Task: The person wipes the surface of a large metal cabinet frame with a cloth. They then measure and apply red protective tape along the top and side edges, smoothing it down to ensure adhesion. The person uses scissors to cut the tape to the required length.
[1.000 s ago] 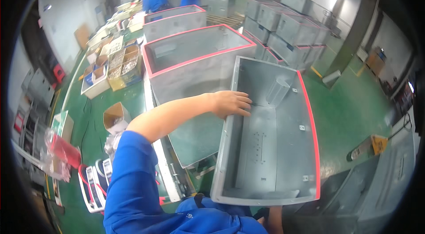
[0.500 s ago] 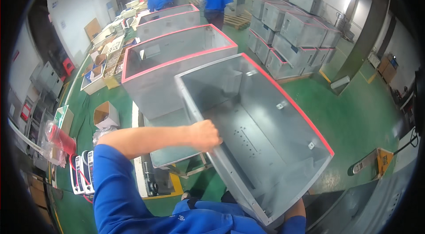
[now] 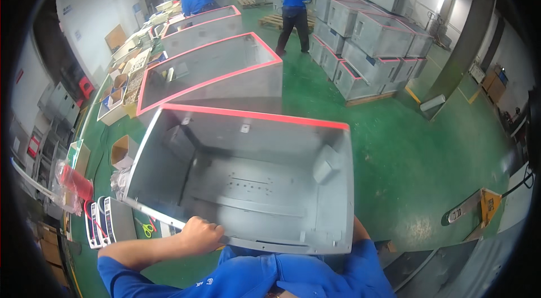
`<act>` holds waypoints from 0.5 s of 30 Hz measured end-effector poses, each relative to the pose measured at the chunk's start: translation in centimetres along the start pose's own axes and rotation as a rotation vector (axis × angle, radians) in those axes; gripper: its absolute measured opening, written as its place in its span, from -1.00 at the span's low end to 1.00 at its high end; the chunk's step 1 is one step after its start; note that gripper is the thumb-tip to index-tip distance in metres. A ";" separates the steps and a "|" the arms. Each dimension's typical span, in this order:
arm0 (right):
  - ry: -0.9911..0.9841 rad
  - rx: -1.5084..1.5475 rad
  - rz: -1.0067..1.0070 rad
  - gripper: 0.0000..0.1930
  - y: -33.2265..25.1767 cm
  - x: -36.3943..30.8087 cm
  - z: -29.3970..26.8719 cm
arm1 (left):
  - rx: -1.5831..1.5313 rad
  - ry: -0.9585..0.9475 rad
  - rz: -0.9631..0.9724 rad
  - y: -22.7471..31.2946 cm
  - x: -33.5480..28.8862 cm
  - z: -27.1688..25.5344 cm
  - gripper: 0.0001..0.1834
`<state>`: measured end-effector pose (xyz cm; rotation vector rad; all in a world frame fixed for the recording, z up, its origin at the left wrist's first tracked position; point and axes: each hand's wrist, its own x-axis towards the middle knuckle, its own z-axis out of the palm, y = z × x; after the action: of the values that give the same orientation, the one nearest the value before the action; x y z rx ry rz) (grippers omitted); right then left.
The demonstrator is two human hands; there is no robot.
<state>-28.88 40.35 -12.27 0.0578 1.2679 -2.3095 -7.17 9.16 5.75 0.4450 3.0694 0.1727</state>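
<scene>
A large grey sheet-metal cabinet box (image 3: pixel 253 213), its open side up, lies before my body with its long side crosswise. Red edging strip runs along its far rim; small brackets and rows of holes show inside. My left hand (image 3: pixel 202 236) is closed over the near rim, left of the middle. At the box's right end my right hand (image 3: pixel 360 231) shows only in part, its fingers hidden behind the wall. Just beyond stands another grey cabinet box (image 3: pixel 248 88) with red edging around its opening.
A third edged box (image 3: pixel 205 33) continues the row. Boxes are stacked (image 3: pixel 372 70) at right, near a pillar (image 3: pixel 459 56). One co-worker (image 3: pixel 295 2) stands by a pallet (image 3: pixel 271 21); others are farther left. Parts bins, white devices (image 3: pixel 115 220) and green-handled scissors (image 3: pixel 147 230) lie left; a pallet jack (image 3: pixel 487 208) right.
The held box has swung counter-clockwise from slanted to crosswise and come off the row toward me. My left hand has moved down and left with its rim. The standing co-worker has turned.
</scene>
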 end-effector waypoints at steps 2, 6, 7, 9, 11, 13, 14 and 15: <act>0.002 0.007 -0.003 -0.65 -0.5 1.3 0.8 | 0.006 0.018 -0.028 -0.2 -0.1 0.6 -0.80; 0.063 0.035 0.003 -0.66 0.7 2.6 2.1 | 0.067 0.104 -0.093 -1.1 0.2 0.4 -0.82; 0.095 0.029 -0.021 -0.67 1.4 2.4 2.4 | 0.055 0.139 -0.106 -1.5 0.7 0.1 -0.82; 0.171 0.028 -0.069 -0.67 4.1 2.3 2.2 | 0.074 0.094 -0.214 -2.4 1.1 -0.2 -0.86; 0.281 -0.017 -0.173 -0.59 8.6 3.7 0.0 | 0.054 0.121 -0.226 -3.0 2.1 -1.0 -0.85; 0.300 -0.044 -0.237 -0.56 10.2 3.9 -0.4 | 0.143 0.211 -0.224 -2.9 1.7 -1.3 -0.65; 0.260 -0.043 -0.245 -0.58 9.8 3.1 0.4 | 0.202 0.301 -0.223 -2.9 1.3 -1.6 -0.60; 0.218 -0.042 -0.252 -0.59 9.6 2.7 0.9 | 0.261 0.390 -0.223 -3.0 1.0 -1.7 -0.54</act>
<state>-26.80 34.25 -19.99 0.1469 1.5063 -2.5450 -9.01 6.38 7.09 0.0762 3.5108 -0.1721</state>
